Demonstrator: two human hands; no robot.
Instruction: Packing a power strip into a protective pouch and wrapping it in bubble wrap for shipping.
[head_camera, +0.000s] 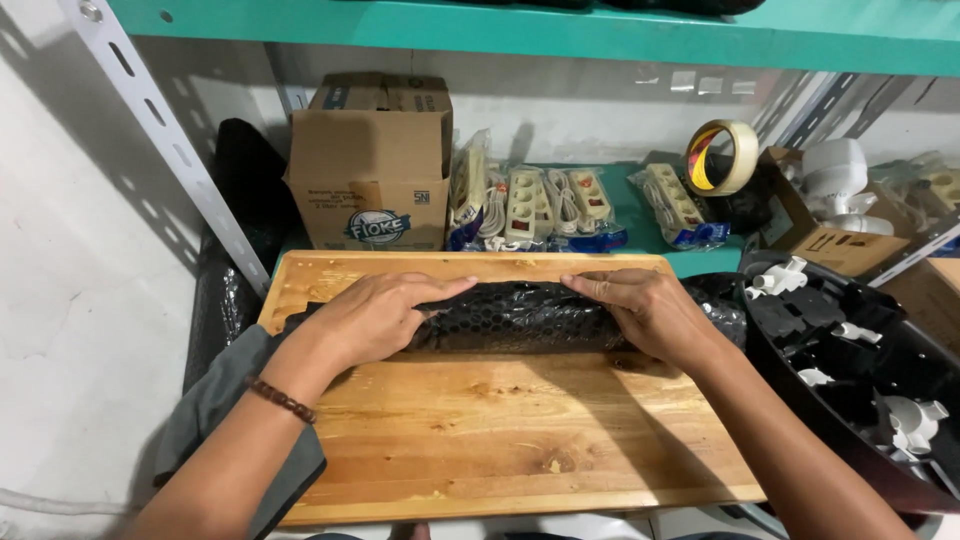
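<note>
Roll of black bubble wrap, lying crosswise on the far half of the wooden board; surface glossy, patterned with small round cells, cylinder fairly even along its length, loose wrap spilling off the board's right edge. Left hand pressed flat over the roll's left end, fingers together and stretched toward the middle, thumb hidden from view. Right hand laid over the roll's right end, fingers together and curved down on the far side of the wrap, not clamped around it. Beaded bracelet on the left wrist, above the board's left edge. Grey cloth under the left forearm, just off the board's left side.

Behind the board, on the teal shelf: brown cardboard box at far left; bagged cream power strips with coiled cords at centre; a further bagged strip to their right; roll of tape standing on edge beyond that. Right of the board: black tray holding white plastic fittings, touching or nearly touching the loose wrap. Slotted grey metal upright slanting past the board's far left corner. Near half of the board bare wood, with knots and small chips.
</note>
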